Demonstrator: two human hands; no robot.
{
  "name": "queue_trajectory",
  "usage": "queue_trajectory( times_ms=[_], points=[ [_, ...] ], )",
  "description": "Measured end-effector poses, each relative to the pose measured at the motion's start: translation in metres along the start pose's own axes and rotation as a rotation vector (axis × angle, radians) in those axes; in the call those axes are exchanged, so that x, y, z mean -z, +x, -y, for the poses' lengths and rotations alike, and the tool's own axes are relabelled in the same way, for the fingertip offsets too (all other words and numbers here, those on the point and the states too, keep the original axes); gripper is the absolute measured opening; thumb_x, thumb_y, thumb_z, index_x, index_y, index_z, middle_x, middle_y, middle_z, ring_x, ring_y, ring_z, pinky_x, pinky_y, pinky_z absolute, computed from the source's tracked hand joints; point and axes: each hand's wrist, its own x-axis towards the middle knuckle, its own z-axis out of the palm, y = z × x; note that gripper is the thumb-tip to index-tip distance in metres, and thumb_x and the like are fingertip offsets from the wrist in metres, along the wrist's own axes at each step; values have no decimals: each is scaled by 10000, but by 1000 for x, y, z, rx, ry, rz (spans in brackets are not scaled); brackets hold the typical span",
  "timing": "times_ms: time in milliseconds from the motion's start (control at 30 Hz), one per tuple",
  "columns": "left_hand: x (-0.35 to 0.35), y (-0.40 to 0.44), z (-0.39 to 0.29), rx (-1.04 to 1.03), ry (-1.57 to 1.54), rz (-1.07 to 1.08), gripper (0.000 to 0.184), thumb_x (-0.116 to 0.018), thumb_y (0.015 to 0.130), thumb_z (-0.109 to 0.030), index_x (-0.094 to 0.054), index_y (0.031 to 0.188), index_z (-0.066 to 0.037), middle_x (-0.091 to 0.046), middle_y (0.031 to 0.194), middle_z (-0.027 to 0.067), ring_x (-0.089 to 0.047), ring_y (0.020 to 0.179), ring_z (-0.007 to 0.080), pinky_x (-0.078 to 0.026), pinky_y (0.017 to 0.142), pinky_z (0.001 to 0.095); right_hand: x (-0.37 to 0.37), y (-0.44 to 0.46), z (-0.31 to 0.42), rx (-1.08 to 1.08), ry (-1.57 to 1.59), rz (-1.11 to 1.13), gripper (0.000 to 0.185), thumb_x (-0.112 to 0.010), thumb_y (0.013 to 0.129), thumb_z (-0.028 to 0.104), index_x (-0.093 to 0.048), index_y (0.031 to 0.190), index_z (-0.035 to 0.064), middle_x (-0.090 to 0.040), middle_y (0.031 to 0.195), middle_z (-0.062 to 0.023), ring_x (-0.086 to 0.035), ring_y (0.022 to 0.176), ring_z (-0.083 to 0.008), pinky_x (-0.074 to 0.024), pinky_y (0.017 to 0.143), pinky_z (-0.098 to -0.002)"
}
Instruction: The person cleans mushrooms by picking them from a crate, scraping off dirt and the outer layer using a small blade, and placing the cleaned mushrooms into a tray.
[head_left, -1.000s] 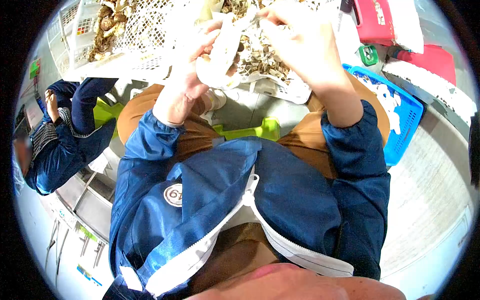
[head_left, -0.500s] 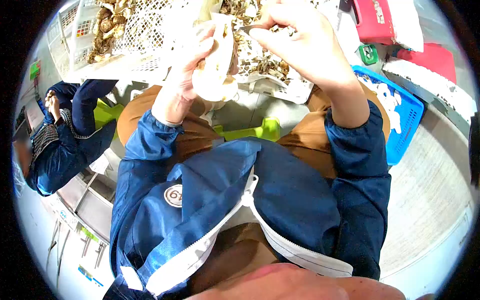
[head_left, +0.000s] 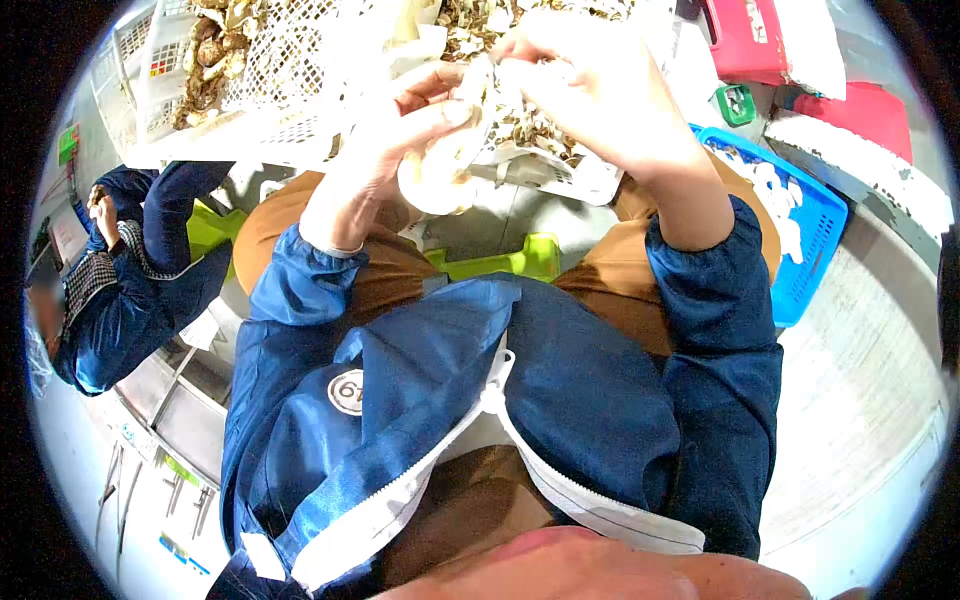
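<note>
My left hand (head_left: 395, 140) is closed around a pale, thick mushroom (head_left: 438, 182), its rounded white end pointing down towards me. My right hand (head_left: 580, 85) meets the mushroom's upper end with its fingers pinched. A short blade showed at those fingertips a moment ago; now the small knife is mostly hidden by the fingers and glare. Under both hands, brown and white mushroom trimmings (head_left: 535, 132) fill a white basket (head_left: 570, 183).
At left stands a white perforated crate (head_left: 290, 130) with brown unpeeled mushrooms (head_left: 212, 60). A blue basket (head_left: 815, 235) at right holds white pieces. Red containers (head_left: 745, 45) and a small green box (head_left: 736, 106) lie beyond. A co-worker (head_left: 130, 270) sits at far left.
My left fingers have shifted up and right along the mushroom, which now tilts towards my right hand. My right hand has dropped slightly and closed in on its upper end.
</note>
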Motion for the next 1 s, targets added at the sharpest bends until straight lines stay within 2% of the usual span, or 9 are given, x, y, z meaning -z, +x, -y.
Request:
queue_trajectory(
  times_ms=[167,333,400,467,500,600,833,967,1000],
  points=[
    [35,11,22,137,-426,89,482,-550,955,-326,-525,1311,-2,-649,1086,124,-628,979,223,-522,878,371,11,6,-8,-35,-100,-240,120,-637,837,75,-602,793,-32,-598,791,-158,-618,755,-280,-481,666,-366],
    [36,16,30,150,-835,247,504,-487,991,-393,-496,1358,-47,-636,1185,139,-618,999,268,-535,867,461,-13,-2,-10,135,-5,23,170,-649,839,228,-651,830,58,-653,973,-115,-641,926,-300,-526,812,-409],
    [35,12,37,-29,-480,79,499,-498,990,-398,-493,1363,-67,-623,1241,134,-619,1069,260,-539,930,446,-28,-4,-8,219,-10,41,161,-658,825,221,-647,822,61,-635,998,-96,-639,933,-292,-523,822,-399],
    [31,18,30,202,-907,286,510,-504,988,-404,-485,1369,-65,-621,1253,133,-625,1099,250,-544,948,425,-29,-7,-1,215,9,65,150,-681,827,192,-637,814,50,-641,1040,-73,-632,926,-274,-511,815,-370],
    [29,19,31,141,-649,-36,521,-486,1000,-406,-470,1379,-50,-620,1257,131,-645,1094,236,-562,924,391,-29,-8,1,212,20,77,147,-693,828,177,-631,811,45,-644,1061,-61,-628,922,-265,-505,811,-356],
    [23,16,26,100,-579,78,511,-452,1017,-389,-460,1379,-28,-616,1261,136,-665,1058,235,-575,898,384,-32,-8,-5,200,49,114,150,-689,828,184,-632,821,46,-649,1050,-66,-629,919,-277,-503,821,-361],
    [9,10,19,189,-317,-208,417,-510,985,-354,-555,1265,-49,-686,1020,110,-688,886,203,-593,748,362,-30,-4,-5,79,28,8,142,-671,857,155,-680,937,37,-677,838,-87,-660,743,-190,-539,689,-312],
    [15,11,30,92,-514,71,462,-446,1006,-413,-503,1300,-61,-533,931,62,-463,715,149,-440,725,351,-15,0,-13,48,-367,-114,136,-690,859,147,-689,942,40,-687,865,-72,-658,777,-174,-527,712,-250],
    [12,8,26,112,-570,134,460,-447,1003,-420,-506,1294,-68,-514,914,53,-452,706,145,-437,721,344,-6,6,-10,16,-168,-229,96,-660,815,69,-615,805,-15,-616,847,-138,-624,796,-249,-499,689,-342]
  ],
)
